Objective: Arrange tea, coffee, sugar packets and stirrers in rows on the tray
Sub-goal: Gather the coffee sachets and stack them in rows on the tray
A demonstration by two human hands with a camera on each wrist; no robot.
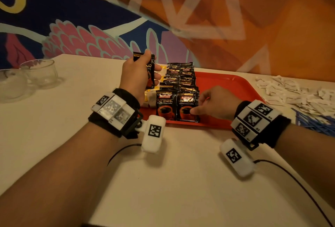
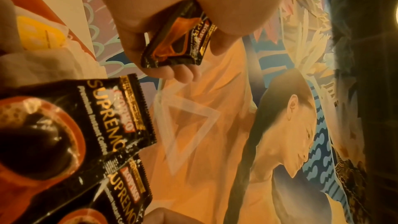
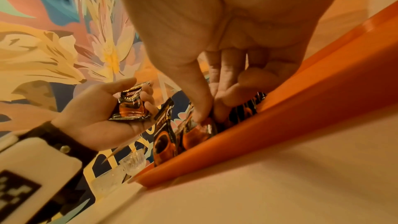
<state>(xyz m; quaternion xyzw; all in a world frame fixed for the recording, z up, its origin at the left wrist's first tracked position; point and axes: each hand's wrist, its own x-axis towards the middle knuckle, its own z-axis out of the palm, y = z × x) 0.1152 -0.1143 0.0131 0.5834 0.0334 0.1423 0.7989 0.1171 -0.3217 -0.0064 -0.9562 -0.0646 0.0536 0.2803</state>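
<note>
- Two rows of Kopiko coffee sachets (image 1: 178, 88) are laid on the red tray (image 1: 226, 85), beside yellow tea packets (image 1: 147, 96).
- One more sachet (image 1: 149, 70) is gripped by the left hand (image 1: 137, 74); the front sachet (image 1: 187, 108) is pinched by the right hand (image 1: 215, 104).
- Sugar packets (image 1: 290, 92) and blue stirrers (image 1: 315, 123) are left on the table.

Left hand (image 1: 135, 75) grips a coffee sachet (image 1: 150, 74) above the red tray (image 1: 226, 85); right hand (image 1: 216, 102) pinches the nearest sachet (image 1: 187, 108).

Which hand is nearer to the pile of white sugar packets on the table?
The right hand. It rests on the front coffee packet on the red tray, on the side toward the sugar packets. The left hand grips a coffee sachet above the tray's far side.
</note>
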